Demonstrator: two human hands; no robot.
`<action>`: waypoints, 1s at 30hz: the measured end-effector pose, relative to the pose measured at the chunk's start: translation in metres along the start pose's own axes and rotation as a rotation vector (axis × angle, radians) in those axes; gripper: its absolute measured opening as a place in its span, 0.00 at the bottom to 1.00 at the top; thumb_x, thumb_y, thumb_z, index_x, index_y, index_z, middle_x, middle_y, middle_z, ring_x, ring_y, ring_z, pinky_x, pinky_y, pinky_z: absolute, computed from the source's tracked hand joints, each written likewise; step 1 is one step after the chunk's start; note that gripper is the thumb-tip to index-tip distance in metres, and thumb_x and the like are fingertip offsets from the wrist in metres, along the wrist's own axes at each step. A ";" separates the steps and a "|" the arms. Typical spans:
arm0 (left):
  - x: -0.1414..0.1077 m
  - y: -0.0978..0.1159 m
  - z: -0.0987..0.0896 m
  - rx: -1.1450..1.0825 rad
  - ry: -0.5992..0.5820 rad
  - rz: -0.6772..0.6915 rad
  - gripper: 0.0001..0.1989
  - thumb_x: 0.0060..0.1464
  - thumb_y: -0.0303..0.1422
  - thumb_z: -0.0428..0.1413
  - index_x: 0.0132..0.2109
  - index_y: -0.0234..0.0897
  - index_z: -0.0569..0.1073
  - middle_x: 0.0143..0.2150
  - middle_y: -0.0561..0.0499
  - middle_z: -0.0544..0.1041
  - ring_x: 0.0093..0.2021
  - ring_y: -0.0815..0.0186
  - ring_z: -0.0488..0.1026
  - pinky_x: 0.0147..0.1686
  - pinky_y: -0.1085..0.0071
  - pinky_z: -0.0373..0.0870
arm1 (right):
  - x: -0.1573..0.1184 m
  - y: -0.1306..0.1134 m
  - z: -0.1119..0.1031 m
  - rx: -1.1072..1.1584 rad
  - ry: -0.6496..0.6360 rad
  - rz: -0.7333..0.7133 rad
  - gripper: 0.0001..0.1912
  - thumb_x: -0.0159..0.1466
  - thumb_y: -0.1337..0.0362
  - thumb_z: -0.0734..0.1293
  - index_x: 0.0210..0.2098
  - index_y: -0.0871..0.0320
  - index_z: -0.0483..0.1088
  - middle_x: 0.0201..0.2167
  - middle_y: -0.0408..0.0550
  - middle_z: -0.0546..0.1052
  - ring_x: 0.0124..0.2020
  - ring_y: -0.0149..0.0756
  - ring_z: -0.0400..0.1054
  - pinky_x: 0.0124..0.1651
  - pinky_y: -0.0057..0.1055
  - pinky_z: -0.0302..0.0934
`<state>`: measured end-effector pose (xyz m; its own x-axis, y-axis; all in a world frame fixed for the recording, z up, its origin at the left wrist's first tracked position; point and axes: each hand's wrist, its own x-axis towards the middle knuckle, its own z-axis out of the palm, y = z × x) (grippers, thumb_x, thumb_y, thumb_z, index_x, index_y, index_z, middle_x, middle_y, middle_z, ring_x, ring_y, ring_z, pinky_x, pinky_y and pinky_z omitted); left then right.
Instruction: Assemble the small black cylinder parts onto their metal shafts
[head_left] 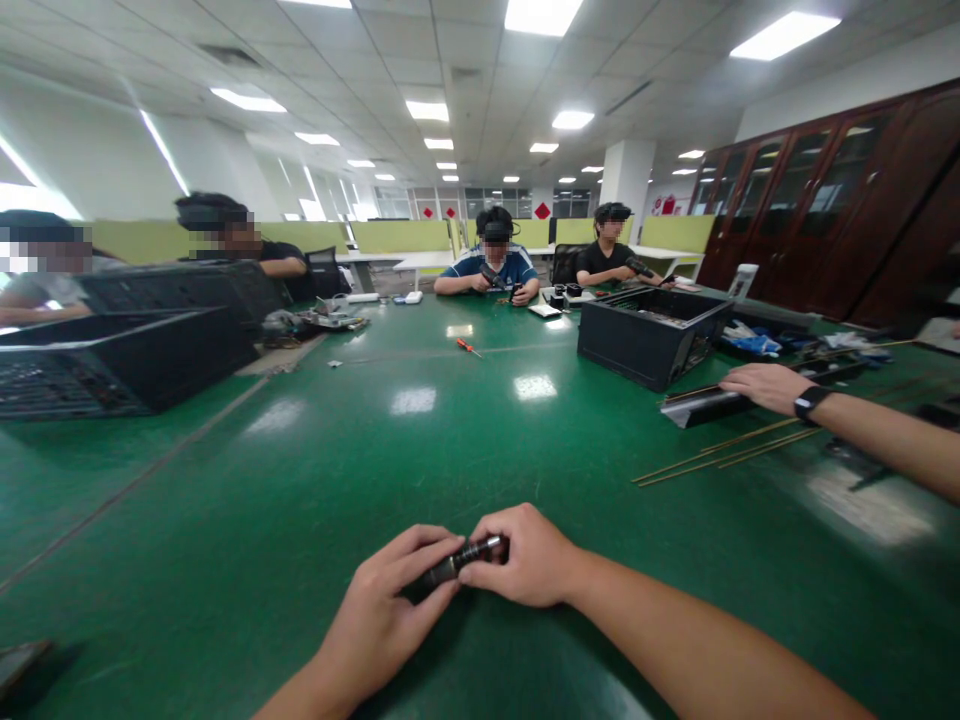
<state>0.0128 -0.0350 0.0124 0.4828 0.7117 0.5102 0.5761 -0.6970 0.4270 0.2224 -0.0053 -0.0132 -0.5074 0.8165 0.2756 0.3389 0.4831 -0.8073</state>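
A dark, ridged cylindrical tool (450,568) with a silvery tip lies between my hands, low over the green table (315,500). My left hand (390,590) is wrapped round its left part, thumb below and fingers above. At its right end, my right hand (525,560) pinches the tool near the shiny tip with thumb and curled fingers. Part of the tool is hidden by the fingers of both hands. I cannot make out exactly what kind of tool it is.
Black computer cases (630,335) stand at right and left. An orange screwdriver (466,346) lies mid-table. Thin rods (705,458) lie at right, near another person's hand (765,386) on a dark metal channel (701,407). Several people sit around the table.
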 end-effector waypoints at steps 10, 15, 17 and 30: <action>-0.002 -0.007 0.005 0.015 0.024 -0.055 0.15 0.55 0.30 0.60 0.50 0.45 0.76 0.43 0.51 0.79 0.42 0.67 0.78 0.43 0.75 0.75 | 0.001 0.001 -0.005 -0.029 -0.008 -0.063 0.09 0.62 0.59 0.68 0.37 0.57 0.77 0.29 0.41 0.77 0.28 0.28 0.67 0.33 0.23 0.56; -0.003 -0.007 0.004 0.019 0.024 -0.063 0.15 0.55 0.31 0.61 0.50 0.46 0.77 0.43 0.52 0.79 0.42 0.67 0.78 0.43 0.75 0.75 | 0.001 0.000 -0.005 -0.058 0.012 -0.096 0.09 0.64 0.60 0.67 0.38 0.57 0.78 0.30 0.42 0.78 0.30 0.28 0.68 0.34 0.23 0.56; -0.003 -0.007 0.003 0.014 0.027 -0.076 0.15 0.55 0.31 0.61 0.50 0.45 0.77 0.43 0.51 0.79 0.42 0.67 0.78 0.43 0.74 0.75 | 0.000 -0.001 -0.006 -0.059 0.012 -0.094 0.09 0.64 0.60 0.67 0.38 0.57 0.78 0.29 0.42 0.78 0.30 0.28 0.68 0.34 0.23 0.56; -0.006 -0.010 0.002 -0.025 0.045 -0.174 0.16 0.51 0.29 0.63 0.48 0.46 0.78 0.42 0.52 0.79 0.42 0.65 0.78 0.43 0.72 0.74 | 0.001 0.001 -0.005 -0.069 -0.008 -0.018 0.09 0.63 0.60 0.68 0.37 0.57 0.78 0.25 0.41 0.75 0.26 0.27 0.64 0.30 0.24 0.54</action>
<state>0.0054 -0.0316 0.0038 0.3469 0.8174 0.4598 0.6314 -0.5661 0.5300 0.2260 -0.0022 -0.0110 -0.5203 0.8049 0.2854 0.3833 0.5187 -0.7642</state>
